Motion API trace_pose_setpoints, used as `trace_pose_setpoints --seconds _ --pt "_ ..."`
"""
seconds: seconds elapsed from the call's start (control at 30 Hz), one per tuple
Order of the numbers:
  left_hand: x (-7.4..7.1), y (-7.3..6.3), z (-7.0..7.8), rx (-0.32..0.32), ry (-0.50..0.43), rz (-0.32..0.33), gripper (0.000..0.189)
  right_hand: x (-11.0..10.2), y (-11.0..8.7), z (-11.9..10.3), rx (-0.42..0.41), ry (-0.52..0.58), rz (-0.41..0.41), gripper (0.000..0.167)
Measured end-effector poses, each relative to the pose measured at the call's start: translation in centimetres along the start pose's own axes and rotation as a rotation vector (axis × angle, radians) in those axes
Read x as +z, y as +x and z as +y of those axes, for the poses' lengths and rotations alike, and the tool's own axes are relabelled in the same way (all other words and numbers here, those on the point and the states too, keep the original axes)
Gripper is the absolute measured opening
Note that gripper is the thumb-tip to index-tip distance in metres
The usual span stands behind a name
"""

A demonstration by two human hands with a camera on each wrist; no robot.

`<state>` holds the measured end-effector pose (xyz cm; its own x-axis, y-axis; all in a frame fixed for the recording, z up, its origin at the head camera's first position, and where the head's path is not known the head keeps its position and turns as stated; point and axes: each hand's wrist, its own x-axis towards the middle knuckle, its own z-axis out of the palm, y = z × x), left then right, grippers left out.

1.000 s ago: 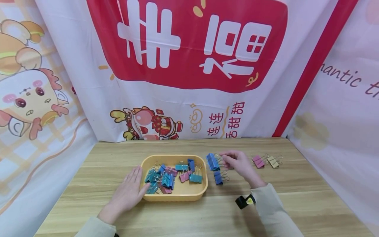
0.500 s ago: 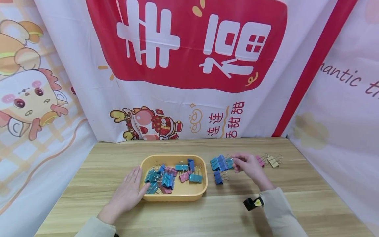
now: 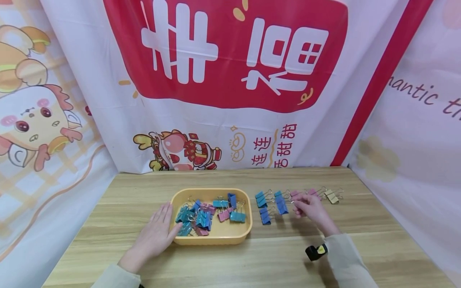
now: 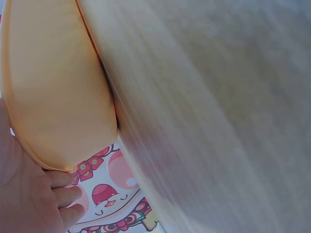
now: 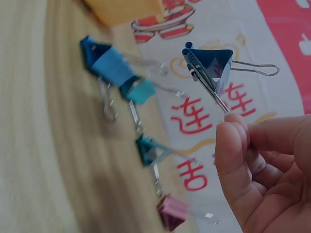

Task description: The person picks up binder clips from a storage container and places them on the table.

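My right hand [image 3: 310,210] pinches a blue binder clip [image 3: 281,205] by one wire handle; the right wrist view shows the held clip [image 5: 214,65] raised, its other handle sticking out. In the head view it overlaps a teal clip [image 3: 278,194] in the back row. That row also has a teal clip [image 3: 261,200] at its left, pink clips [image 3: 295,195] and a yellow clip [image 3: 331,197] at its right. A blue clip [image 3: 265,216] lies in front of the leftmost teal one. My left hand [image 3: 155,232] rests with straight fingers against the left side of the yellow tray [image 3: 212,240].
Inside the tray several teal, blue and pink clips [image 3: 204,219] lie in a heap, mostly toward its left. A printed cloth [image 3: 201,116] hangs behind the wooden table [image 3: 230,266], with more cloth on both sides.
My right hand has moved right with the blue clip, away from the leftmost teal clip and past the second teal one. The left hand and tray stay put.
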<state>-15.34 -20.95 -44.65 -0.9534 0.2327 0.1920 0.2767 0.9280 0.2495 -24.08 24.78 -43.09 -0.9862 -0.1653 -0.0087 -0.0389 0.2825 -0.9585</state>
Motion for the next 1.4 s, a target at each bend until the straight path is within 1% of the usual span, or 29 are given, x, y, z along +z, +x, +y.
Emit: trace_pose_setpoints --seconds 0.07,0.13,0.23,0.3,0.4,0.7,0.87,1.03,1.2,1.4 --pt "0.0 0.0 0.0 -0.001 -0.002 -0.003 0.068 -0.2 0.1 0.6 0.004 -0.008 -0.008 0.024" --pt "0.0 0.0 0.0 -0.005 -0.003 -0.01 0.068 -0.3 0.1 1.3 0.033 -0.008 -0.009 0.024" --pt "0.0 0.0 0.0 -0.004 -0.005 -0.011 0.068 -0.5 0.3 2.4 0.065 -0.005 -0.03 0.025" --pt "0.0 0.0 0.0 -0.009 -0.008 -0.017 0.068 -0.6 0.5 3.2 0.086 0.012 -0.035 0.025" --pt "0.0 0.0 0.0 -0.01 -0.005 -0.018 0.068 -0.6 0.8 4.1 0.092 0.02 -0.035 0.026" --pt "0.0 -0.1 0.0 -0.01 0.003 -0.013 0.068 -0.6 1.2 5.4 0.147 0.014 -0.016 0.025" --pt "0.0 -0.1 0.1 -0.018 0.0 -0.019 0.069 -0.5 1.4 5.9 0.179 0.008 0.007 0.025" --pt "0.0 0.0 0.1 -0.025 -0.007 -0.021 0.069 -0.5 1.4 5.9 0.212 0.009 0.021 0.025" --pt "0.0 0.0 0.0 -0.017 0.0 -0.015 0.069 -0.6 1.3 5.7 0.241 -0.004 0.023 0.027" --pt "0.0 -0.1 0.1 -0.014 0.0 -0.013 0.069 -0.7 1.3 5.7 0.248 -0.012 0.009 0.029"
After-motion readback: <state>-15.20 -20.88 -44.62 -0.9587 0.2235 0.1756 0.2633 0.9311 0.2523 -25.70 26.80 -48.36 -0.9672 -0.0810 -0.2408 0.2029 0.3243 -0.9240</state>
